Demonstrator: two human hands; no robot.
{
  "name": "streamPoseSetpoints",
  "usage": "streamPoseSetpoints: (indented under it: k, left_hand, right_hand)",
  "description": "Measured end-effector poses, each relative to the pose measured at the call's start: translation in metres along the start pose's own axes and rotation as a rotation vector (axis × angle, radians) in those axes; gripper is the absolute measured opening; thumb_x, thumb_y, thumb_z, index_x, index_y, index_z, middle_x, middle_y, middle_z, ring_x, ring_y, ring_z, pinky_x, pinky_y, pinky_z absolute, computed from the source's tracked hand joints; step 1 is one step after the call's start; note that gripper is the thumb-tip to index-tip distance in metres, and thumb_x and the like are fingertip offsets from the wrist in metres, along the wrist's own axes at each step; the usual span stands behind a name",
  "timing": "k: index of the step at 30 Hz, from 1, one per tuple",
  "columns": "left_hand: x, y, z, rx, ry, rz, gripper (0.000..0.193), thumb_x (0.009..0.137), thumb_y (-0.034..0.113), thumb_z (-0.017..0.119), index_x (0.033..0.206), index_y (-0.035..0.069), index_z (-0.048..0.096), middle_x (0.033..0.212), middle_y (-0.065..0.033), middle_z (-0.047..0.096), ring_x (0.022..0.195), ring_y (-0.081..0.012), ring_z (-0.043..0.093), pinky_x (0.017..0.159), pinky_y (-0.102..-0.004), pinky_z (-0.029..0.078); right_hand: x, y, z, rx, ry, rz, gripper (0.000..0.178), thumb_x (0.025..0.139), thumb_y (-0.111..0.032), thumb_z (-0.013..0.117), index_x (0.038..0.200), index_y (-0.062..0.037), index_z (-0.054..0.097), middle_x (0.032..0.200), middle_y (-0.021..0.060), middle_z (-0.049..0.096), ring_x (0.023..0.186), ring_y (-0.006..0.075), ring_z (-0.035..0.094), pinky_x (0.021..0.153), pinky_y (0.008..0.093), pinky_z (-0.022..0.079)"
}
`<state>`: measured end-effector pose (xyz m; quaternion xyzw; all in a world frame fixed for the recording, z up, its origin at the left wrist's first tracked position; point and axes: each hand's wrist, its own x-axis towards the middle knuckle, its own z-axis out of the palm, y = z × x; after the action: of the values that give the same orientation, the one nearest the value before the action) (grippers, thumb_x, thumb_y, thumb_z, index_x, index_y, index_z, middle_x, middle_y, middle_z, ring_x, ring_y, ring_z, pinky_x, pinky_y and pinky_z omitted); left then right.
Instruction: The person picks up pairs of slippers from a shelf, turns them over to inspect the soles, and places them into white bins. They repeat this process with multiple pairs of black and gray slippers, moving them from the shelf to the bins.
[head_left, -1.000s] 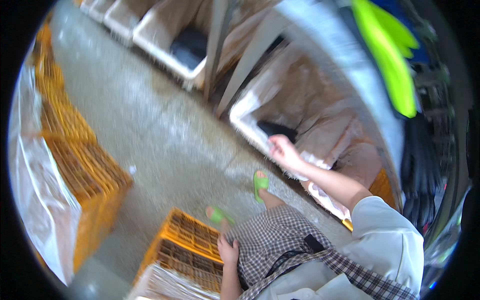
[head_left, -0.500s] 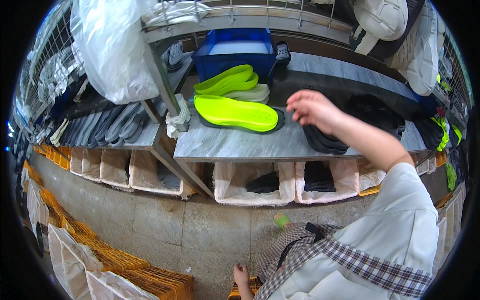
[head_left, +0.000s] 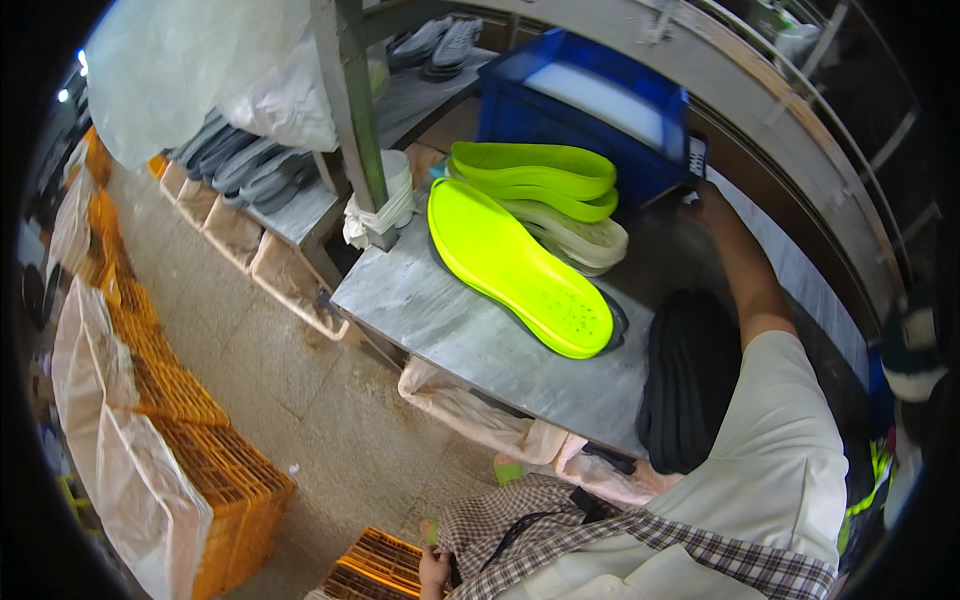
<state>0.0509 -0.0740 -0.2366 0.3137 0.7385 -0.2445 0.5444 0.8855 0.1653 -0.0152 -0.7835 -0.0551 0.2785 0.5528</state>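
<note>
My right hand (head_left: 697,203) reaches across the table to the right corner of the blue bin (head_left: 500,112), just below a dark patterned sole (head_left: 697,155). Its fingers are dark and smeared, so I cannot tell if they grip anything. Low beside an orange crate (head_left: 385,562) hangs my left hand (head_left: 433,570), small in view, its fingers hard to make out. A bright yellow-green sole (head_left: 520,270) lies over a dark one on the table. Behind it, more green soles (head_left: 540,170) rest on a pale sole (head_left: 595,243). Black soles (head_left: 690,380) are stacked by my right arm.
A metal post (head_left: 350,100) with white cloth tied round it rises at the table's left corner. Clear plastic bags (head_left: 190,70) hang beside it. Grey soles (head_left: 250,165) line the far left table. Lined orange crates (head_left: 220,500) stand along the floor at left.
My view has turned and come closer to the table. My right hand has gone from above the black soles to the blue bin's right corner. The green soles stay in place.
</note>
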Motion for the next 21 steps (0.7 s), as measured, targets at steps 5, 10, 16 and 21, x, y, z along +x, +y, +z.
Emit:
streamPoseSetpoints:
  k: [5,10,16,21]
  left_hand:
    - [-0.001,-0.016,0.028,0.027,0.066,0.008,0.042,0.091,0.016,0.056,0.130,0.003,0.043,0.116,-0.0145,0.058,0.098,-0.0251,0.059,0.084,-0.0421,0.051]
    - [-0.011,-0.009,0.035,-0.002,0.053,-0.036,0.041,0.091,0.020,0.056,0.127,0.003,0.046,0.113,-0.0141,0.060,0.098,-0.0272,0.060,0.085,-0.0393,0.050]
    - [-0.026,-0.005,0.010,-0.062,0.051,0.047,0.041,0.093,0.018,0.054,0.130,0.003,0.044,0.113,-0.0144,0.059,0.097,-0.0284,0.060,0.082,-0.0415,0.051]
    - [-0.022,-0.005,-0.021,0.062,0.062,0.316,0.042,0.094,0.020,0.051,0.131,0.003,0.044,0.121,-0.0157,0.056,0.104,-0.0291,0.058,0.084,-0.0418,0.051]
  right_hand:
    - [0.027,0.008,0.009,0.038,-0.116,-0.100,0.040,0.084,-0.027,0.062,0.120,-0.0104,0.051,0.114,0.0122,0.053,0.099,0.0276,0.055,0.080,0.0417,0.051]
    - [0.065,0.015,0.004,0.143,-0.085,-0.184,0.036,0.085,-0.025,0.060,0.116,-0.0086,0.051,0.111,0.0124,0.053,0.100,0.0253,0.053,0.078,0.0390,0.051]
    - [0.007,0.001,-0.051,0.616,-0.063,-0.060,0.030,0.086,-0.021,0.058,0.111,-0.0056,0.051,0.108,0.0137,0.052,0.101,0.0239,0.049,0.074,0.0353,0.052]
    - [-0.166,-0.008,-0.098,0.786,-0.133,0.014,0.026,0.089,-0.016,0.051,0.110,-0.0021,0.047,0.105,0.0183,0.048,0.095,0.0283,0.050,0.068,0.0328,0.052]
